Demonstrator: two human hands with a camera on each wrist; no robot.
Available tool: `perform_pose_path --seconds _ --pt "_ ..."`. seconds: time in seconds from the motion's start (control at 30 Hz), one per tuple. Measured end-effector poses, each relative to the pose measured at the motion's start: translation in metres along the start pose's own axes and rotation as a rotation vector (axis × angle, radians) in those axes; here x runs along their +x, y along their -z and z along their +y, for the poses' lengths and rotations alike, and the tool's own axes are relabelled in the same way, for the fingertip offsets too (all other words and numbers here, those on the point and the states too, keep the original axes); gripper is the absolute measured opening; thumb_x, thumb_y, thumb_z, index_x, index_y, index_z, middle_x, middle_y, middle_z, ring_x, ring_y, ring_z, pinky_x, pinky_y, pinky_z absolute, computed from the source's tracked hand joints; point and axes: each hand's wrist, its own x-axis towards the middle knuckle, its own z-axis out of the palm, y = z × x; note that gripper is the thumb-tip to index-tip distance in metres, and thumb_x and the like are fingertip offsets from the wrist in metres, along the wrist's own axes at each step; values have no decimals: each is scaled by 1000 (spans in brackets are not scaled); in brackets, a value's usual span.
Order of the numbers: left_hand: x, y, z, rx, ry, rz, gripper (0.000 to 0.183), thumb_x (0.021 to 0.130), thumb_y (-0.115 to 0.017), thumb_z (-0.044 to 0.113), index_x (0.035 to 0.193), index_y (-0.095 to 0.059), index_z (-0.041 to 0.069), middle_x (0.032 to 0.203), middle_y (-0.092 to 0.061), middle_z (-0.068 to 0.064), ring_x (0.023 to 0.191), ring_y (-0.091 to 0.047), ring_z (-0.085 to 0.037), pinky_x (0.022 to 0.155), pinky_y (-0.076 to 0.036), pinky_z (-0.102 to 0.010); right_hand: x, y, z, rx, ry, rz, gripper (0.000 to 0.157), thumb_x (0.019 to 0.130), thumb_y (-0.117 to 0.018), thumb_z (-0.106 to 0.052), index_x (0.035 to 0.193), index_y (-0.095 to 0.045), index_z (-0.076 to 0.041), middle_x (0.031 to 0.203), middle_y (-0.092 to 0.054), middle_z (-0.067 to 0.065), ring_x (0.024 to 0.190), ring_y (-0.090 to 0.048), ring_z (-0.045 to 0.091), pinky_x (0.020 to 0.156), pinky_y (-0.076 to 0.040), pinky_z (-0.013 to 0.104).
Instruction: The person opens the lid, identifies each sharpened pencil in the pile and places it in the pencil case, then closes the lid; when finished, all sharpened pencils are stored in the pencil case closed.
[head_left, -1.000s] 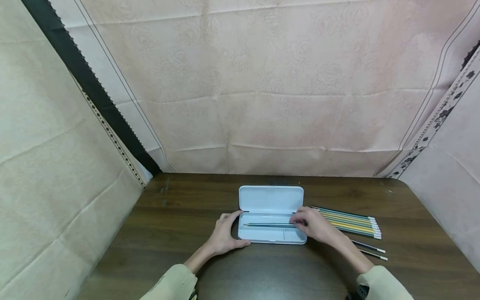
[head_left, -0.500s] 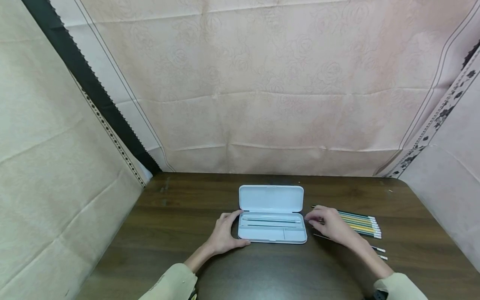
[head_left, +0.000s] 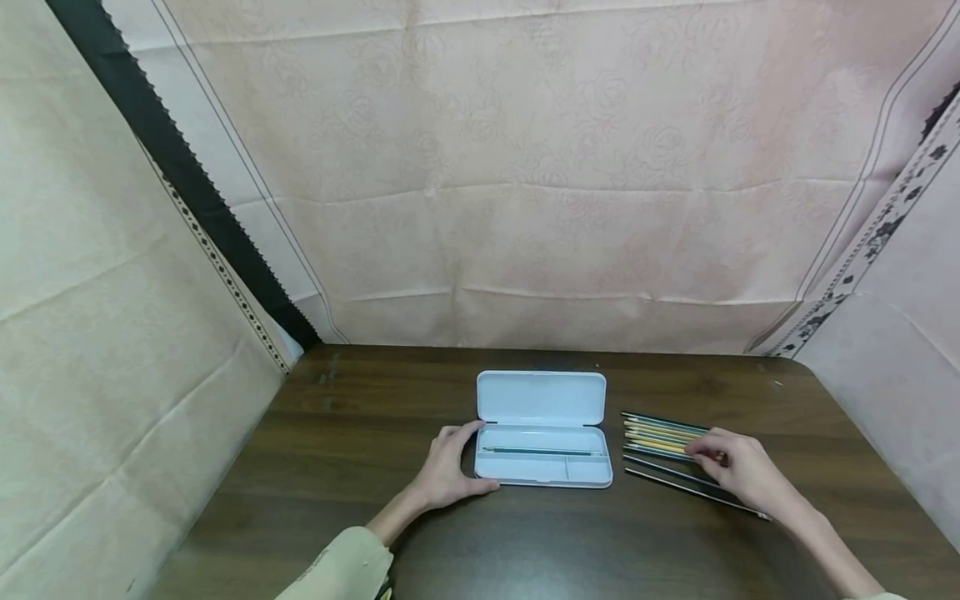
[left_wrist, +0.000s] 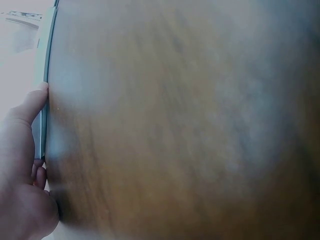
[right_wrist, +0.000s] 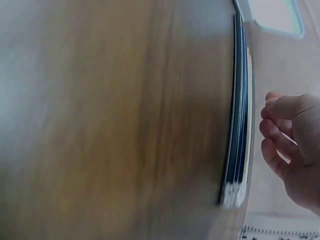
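Observation:
A light blue pencil case (head_left: 525, 473) lies on the table with its lid raised at the back. Inside it rests a green pencil (head_left: 540, 451), lengthwise. My left hand (head_left: 450, 473) grips the case's left end, thumb at the front edge and fingers at the back corner; the left wrist view shows the thumb against the case's side (left_wrist: 45, 45). Over the right part of a row of green and yellow pencils (head_left: 656, 436) is my right hand (head_left: 738, 468), hiding their ends. In the right wrist view its fingers are loosely bent above the pencils (right_wrist: 237, 110), with nothing visible between them.
Two dark pencils (head_left: 675, 485) lie slanted in front of the row, apart from it. The brown wooden table (head_left: 540, 550) ends at a pale cloth backdrop (head_left: 547, 208), with more cloth at both sides.
My right hand has let go of a pencil in the case and moved right, past the case's edge, to the pencil row. My left hand has stayed on the case.

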Motion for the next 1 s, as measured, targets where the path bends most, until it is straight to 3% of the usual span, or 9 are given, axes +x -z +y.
perform_pose_path --seconds 0.17,0.4,0.6,1.0 --pt "0 0 0 -1 -1 3 91 76 -86 47 149 -43 13 138 -48 -13 125 -40 -33 93 -40 -56 -12 10 11 -42 -13 21 28 73 -79 13 87 -74 -10 81 -66 -4 67 -53 -2 57 -40 16" --pt "0 0 0 0 0 1 92 76 -86 47 149 -43 13 139 -49 -12 124 -40 -33 93 -40 -56 -22 16 23 -77 -46 31 37 65 -80 19 83 -73 -13 82 -61 -8 65 -51 -3 55 -38 14" --pt "0 0 0 1 2 -1 92 76 -86 47 150 -43 13 139 -49 -12 125 -39 -33 94 -39 -57 -26 19 28 -82 -60 10 38 66 -80 19 84 -73 -13 82 -62 -6 64 -49 -3 55 -37 16" --pt "0 0 -1 0 3 1 92 76 -86 46 149 -43 12 138 -48 -13 125 -39 -34 94 -39 -58 -25 22 35 -103 -72 -23 36 67 -80 16 84 -72 -15 79 -58 -15 67 -47 -3 56 -37 18"
